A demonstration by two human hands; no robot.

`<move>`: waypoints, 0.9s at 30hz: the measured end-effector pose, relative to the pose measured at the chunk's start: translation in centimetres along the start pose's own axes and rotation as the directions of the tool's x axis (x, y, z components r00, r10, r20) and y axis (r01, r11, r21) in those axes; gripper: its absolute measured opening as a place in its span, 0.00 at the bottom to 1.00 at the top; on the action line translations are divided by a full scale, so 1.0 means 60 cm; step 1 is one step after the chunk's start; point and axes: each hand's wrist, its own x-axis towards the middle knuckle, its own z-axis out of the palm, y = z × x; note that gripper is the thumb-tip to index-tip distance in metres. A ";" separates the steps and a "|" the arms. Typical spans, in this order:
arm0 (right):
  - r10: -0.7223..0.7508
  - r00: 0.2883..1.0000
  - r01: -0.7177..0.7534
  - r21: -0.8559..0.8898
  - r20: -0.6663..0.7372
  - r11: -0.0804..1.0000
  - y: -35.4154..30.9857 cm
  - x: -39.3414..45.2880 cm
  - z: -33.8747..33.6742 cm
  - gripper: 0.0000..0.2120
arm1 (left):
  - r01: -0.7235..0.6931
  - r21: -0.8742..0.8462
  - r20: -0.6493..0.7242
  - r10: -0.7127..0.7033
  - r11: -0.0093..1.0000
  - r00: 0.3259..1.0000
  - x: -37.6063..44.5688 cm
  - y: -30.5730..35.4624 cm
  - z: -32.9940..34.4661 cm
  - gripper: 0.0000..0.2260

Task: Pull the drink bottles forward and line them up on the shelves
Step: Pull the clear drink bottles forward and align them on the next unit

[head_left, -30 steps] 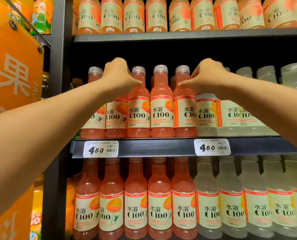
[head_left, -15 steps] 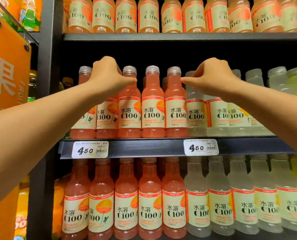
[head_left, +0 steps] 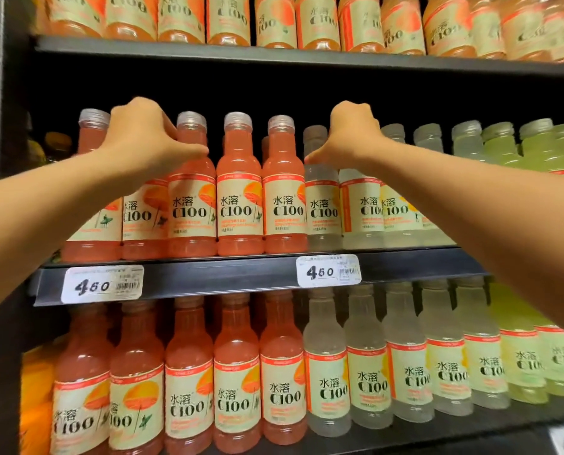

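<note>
Five pink drink bottles (head_left: 239,192) are standing upright in a row along the front edge of the middle shelf (head_left: 241,274), at the frame's centre and toward 9 o'clock, cream labels reading "C100" facing forward, caps clear. The second from the left (head_left: 142,211) is standing with its neck hidden. Continuing toward 3 o'clock, clear bottles (head_left: 321,205) are standing touching the pink ones, then yellow-green bottles (head_left: 537,149) are sitting at the far end. At 12 o'clock, orange-pink bottles (head_left: 277,24) are filling the upper shelf. At 6 o'clock, the lower shelf is carrying pink bottles (head_left: 238,389), then clear ones (head_left: 369,372) toward 4 o'clock.
</note>
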 end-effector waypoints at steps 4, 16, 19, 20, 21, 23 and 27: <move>0.049 0.998 -0.050 0.041 0.038 0.998 0.004 0.003 -0.008 0.21 | -0.033 -0.008 -0.019 0.033 0.999 0.999 -0.009 0.001 -0.001 0.21; -0.110 0.989 0.102 -0.088 -0.095 0.991 -0.008 -0.005 -0.029 0.20 | -0.018 -0.062 -0.061 0.014 0.998 0.998 -0.019 0.002 -0.027 0.23; -0.249 0.957 0.258 0.045 -0.147 0.965 -0.057 -0.022 -0.040 0.24 | -0.019 -0.058 -0.116 0.012 0.998 0.993 -0.014 -0.028 -0.060 0.17; -0.287 0.948 0.301 0.099 -0.135 0.949 -0.082 -0.030 -0.041 0.25 | -0.010 -0.041 -0.128 0.005 0.999 0.992 -0.013 -0.037 -0.069 0.14; -0.321 0.940 0.336 0.151 -0.119 0.930 -0.112 -0.039 -0.037 0.25 | -0.007 -0.003 -0.144 0.006 1.000 0.990 -0.011 -0.048 -0.078 0.12; -0.371 0.924 0.381 0.239 -0.088 0.893 -0.174 -0.049 -0.021 0.25 | -0.005 0.104 -0.145 0.020 0.995 0.989 -0.007 -0.060 -0.090 0.06; -0.408 0.913 0.401 0.257 -0.028 0.879 -0.288 -0.044 0.028 0.20 | 0.070 0.186 -0.044 -0.063 0.980 0.997 0.004 -0.068 -0.095 0.11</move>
